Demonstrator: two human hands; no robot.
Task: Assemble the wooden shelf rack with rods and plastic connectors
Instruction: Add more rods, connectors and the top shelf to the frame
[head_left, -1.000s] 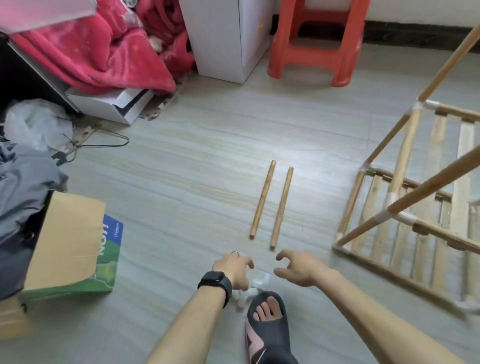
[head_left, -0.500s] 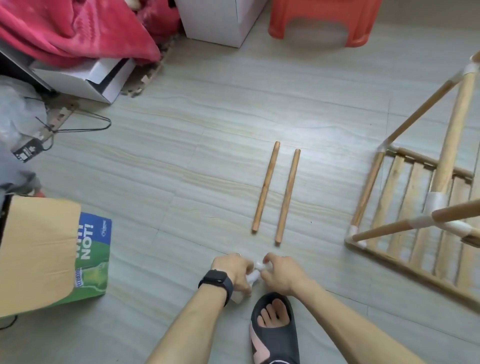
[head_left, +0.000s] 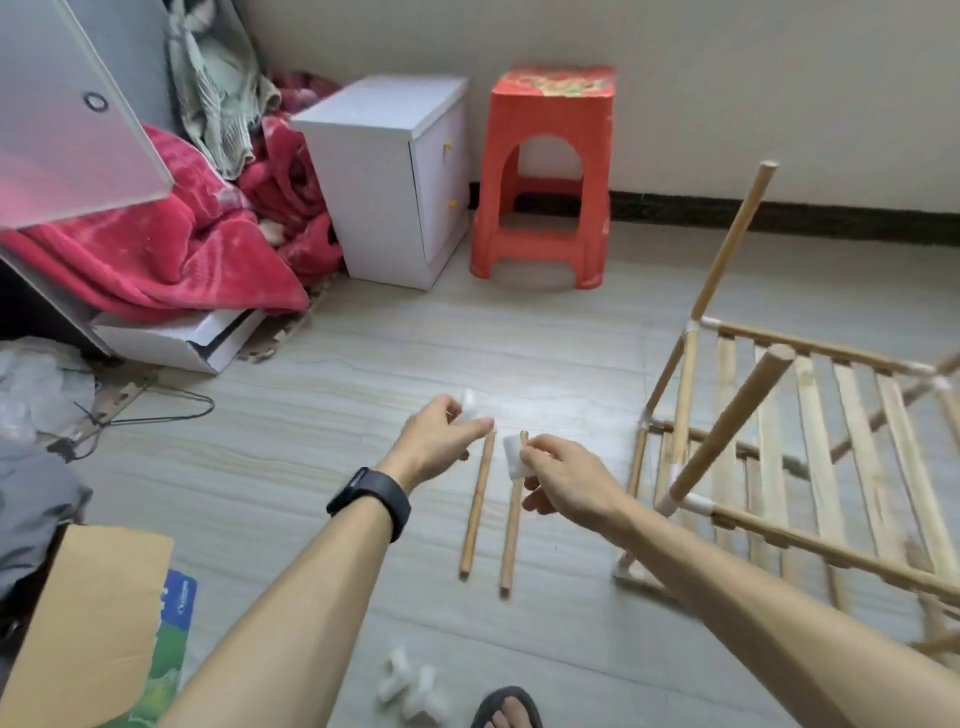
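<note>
Grey floor (head_left: 519, 338) bears two rods (head_left: 477, 514); left hand (head_left: 441, 441) pinches a connector (head_left: 469, 402), right hand (head_left: 566, 483) another connector (head_left: 514, 457); shallow fingertip pinches risk drops.

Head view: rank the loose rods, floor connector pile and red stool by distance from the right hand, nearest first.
1. Loose rods, on the floor just under the right hand.
2. Connector pile, by the foot.
3. Red stool, at the far wall.
</note>
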